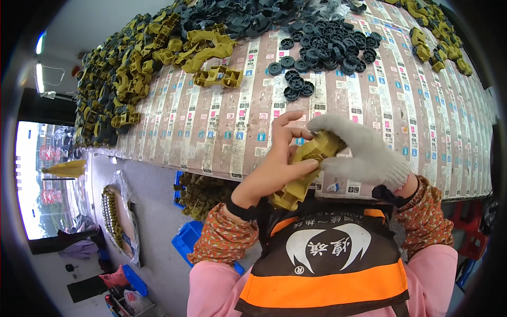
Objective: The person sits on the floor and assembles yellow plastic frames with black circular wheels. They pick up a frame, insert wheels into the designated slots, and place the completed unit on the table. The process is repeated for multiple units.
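Now, a yellow-green plastic toy car part (293,189) is held tilted just over the near edge of the tabletop (211,142). The bare left hand (274,165) pinches it, thumb on top, with some fingers spread up. The gloved right hand (364,153) has its thumb and fingers curled around the top end. Past them sit little black wheels (327,50). A big heap of yellow-green parts (129,79) lies to the left.
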Motion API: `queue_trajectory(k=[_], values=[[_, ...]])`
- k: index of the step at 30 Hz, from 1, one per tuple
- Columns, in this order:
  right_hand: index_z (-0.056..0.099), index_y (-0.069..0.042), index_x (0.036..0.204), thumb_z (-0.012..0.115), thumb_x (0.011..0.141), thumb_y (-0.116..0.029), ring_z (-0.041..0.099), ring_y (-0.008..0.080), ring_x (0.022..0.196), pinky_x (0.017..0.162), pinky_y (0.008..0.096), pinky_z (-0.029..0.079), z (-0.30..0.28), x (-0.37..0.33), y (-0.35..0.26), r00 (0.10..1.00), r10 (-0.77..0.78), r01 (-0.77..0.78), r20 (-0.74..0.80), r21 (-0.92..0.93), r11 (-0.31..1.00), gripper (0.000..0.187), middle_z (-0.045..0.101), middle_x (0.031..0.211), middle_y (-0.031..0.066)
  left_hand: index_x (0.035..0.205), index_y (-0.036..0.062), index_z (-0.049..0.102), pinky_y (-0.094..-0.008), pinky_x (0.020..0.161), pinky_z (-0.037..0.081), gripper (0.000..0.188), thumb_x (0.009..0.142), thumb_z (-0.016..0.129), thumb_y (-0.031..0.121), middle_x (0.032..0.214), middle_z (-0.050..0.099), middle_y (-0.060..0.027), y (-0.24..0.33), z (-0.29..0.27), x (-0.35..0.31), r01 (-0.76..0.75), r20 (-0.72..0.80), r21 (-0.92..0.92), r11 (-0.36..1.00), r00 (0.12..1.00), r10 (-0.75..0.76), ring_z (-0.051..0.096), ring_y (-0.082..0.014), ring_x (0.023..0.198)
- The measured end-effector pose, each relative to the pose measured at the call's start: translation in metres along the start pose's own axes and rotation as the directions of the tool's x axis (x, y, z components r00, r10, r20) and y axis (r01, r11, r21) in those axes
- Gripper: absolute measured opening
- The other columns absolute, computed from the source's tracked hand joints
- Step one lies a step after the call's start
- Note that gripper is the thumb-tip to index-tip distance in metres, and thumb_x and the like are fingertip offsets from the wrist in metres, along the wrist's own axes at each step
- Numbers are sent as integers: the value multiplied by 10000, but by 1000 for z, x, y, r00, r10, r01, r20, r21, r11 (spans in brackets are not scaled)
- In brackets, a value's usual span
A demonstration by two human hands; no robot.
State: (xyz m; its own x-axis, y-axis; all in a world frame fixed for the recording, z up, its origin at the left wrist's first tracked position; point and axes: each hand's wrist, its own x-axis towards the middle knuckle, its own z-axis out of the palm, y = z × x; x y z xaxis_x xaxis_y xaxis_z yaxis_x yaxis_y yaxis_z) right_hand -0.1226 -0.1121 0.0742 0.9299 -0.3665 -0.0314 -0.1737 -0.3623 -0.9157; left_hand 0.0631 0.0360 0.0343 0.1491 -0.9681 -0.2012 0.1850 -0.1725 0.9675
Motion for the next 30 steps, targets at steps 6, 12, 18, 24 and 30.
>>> queue_trajectory(k=[6,12,18,24,30], values=[[528,21,1303,779,897,-269,654,212,879,796,351,556,2,5,27,918,393,-329,-50,458,826,558,651,1013,126,1644,235,178,-447,1015,554,885,969,750,203,1537,448,-118,-24,-31,-22,-125,-83,-713,690,992,93,571,-256,1326],[665,-4,1168,631,990,-327,682,211,898,804,382,556,1,42,18,963,266,-264,44,-40,964,370,684,1029,144,1547,151,385,-574,1076,498,550,1042,597,192,1411,585,-97,-37,-17,-10,-326,-455,-502,801,887,77,601,-298,1286],[719,-48,1109,663,934,-312,681,376,1040,888,468,563,-4,117,65,937,-82,-176,-340,-661,730,321,673,1073,198,1419,144,453,-425,944,595,434,1031,646,158,1227,615,-64,-47,-32,-14,-222,-369,-603,766,929,-21,664,-211,1102],[630,-40,1091,690,906,-230,659,394,1051,894,480,540,-3,120,65,935,-18,-241,-355,-670,702,272,648,1080,195,1403,92,497,-372,862,610,473,1027,697,297,1150,654,-50,-43,-20,-14,-188,-395,-495,848,918,-27,690,-178,1015],[655,-57,1129,632,955,-167,702,410,982,847,468,556,-7,71,48,934,-33,-90,-356,-324,942,207,716,1028,216,1454,121,401,-341,863,601,544,1036,697,304,1229,608,-58,-58,-9,-11,-65,-267,-558,827,958,-105,656,-163,1068]])
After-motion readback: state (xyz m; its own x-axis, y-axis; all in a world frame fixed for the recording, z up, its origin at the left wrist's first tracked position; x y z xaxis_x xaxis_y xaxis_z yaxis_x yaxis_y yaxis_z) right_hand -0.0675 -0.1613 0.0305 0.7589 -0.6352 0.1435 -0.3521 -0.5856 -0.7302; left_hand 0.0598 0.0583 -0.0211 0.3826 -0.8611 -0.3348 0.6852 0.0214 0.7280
